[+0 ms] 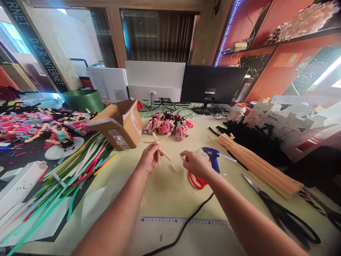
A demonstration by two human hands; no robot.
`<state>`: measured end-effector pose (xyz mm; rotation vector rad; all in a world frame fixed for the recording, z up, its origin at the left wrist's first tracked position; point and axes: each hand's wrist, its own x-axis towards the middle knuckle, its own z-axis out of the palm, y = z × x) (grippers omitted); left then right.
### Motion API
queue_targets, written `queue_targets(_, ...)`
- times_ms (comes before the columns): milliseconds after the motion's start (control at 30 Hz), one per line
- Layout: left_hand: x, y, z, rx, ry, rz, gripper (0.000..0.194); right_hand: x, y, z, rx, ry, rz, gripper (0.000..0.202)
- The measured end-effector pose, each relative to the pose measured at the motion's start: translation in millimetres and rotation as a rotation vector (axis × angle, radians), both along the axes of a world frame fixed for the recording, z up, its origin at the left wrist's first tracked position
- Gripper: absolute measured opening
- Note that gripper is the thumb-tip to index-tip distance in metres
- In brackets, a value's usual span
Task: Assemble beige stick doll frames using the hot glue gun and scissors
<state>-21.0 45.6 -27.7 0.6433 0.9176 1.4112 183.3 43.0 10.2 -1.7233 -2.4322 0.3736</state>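
Toward the near edge of the table (pixel 125 231), a black cable (pixel 183 231) crosses a ruler (pixel 183 220) and passes out of sight under the right forearm; if it belongs to the glue gun, an elbow catching it could drag the gun round. Toward the right near corner lie big black scissors (pixel 279 215), their blades partly open and pointing inward, so a careless sweep of the right arm could meet the edges. Mid-table, red loops (pixel 197 181) lie just below the right hand (pixel 196 163); its thumb and index finger come close together, but I cannot tell whether they pinch anything. The left hand (pixel 149 159) pinches a beige fuzzy-stem figure (pixel 160 146) between thumb and fingers, holding it above the middle of the table with its limbs splayed; too hard a squeeze could bend it, and any soft glue joint could slip. Near its lower end a short beige piece (pixel 173 168) shows, pale against the pale surface and easily lost. The blue glue gun (pixel 213 156) lies just beyond the right hand; if it is hot, a brush against its nozzle could burn. Toward the far edge, finished-looking dolls (pixel 170 126) stand beside an open cardboard box (pixel 119 128), with monitors (pixel 156 80) behind.
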Motion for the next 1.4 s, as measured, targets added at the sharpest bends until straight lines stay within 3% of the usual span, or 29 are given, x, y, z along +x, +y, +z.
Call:
queue_targets(200, 7.6, -5.1, 1.3, -0.052, 0.015, -0.086, 0.025, -10.3, -17.1, -2.4, -0.316, 0.712, 0.050, 0.047)
queue_targets(300, 15.3, -11.2, 3.7, -0.070, 0.079, -0.158, 0.029, -11.7, -19.4, -4.9, -0.383, 0.844, 0.061, 0.045)
queue_targets(400, 21.2, -16.8, 7.5, -0.032, 0.192, -0.232, 0.036, -12.6, -20.4, -7.3, -0.418, 0.889, 0.062, 0.037)
queue_targets(567, 25.2, -18.8, 7.3, 0.022, 0.318, -0.204, 0.037, -11.3, -21.6, -16.2, -0.494, 0.942, 0.098, 0.026)
queue_targets(733, 28.0, -17.8, 2.6, 0.085, 0.365, -0.208, 0.028, -8.7, -21.1, -25.8, -0.451, 0.883, 0.041, 0.019)
queue_targets(1033, 33.9, -21.3, 7.4, 0.084, 0.432, -0.140, 0.020, -5.4, -23.4, -27.5, -0.448, 0.868, -0.013, 0.025)
queue_targets(1400, 37.6, -20.6, 7.0, 0.042, 0.437, -0.055, 0.012, -1.9, -24.7, -29.1, -0.515, 0.879, 0.024, 0.023)
